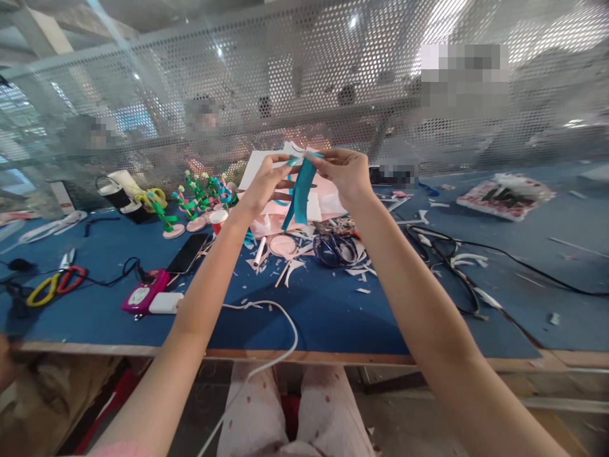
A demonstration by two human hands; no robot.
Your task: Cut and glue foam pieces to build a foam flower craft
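Over the middle of the table, both arms are stretched out in front of me. A teal strip (301,197), looking like paper or foam sheet, hangs folded or doubled between my hands with its ends pointing down. Its top edge is pinched between the thumb and fingers of my right hand (351,176). On the other side, my left hand (267,183) has its thumb and fingertips closed at a teal piece near the top of the strip; other fingers reach behind it. Whether the teal parts are one piece I cannot tell. White and pink sheets (257,166) lie behind the hands.
Small green spiral plant models (195,200) on pink discs stand left. Scissors (58,280), a phone (189,252) and a magenta power socket (146,292) lie nearer. Paper scraps, a marker (259,251) and dark blue tape rolls (335,250) crowd the centre; black cables (469,244) run right.
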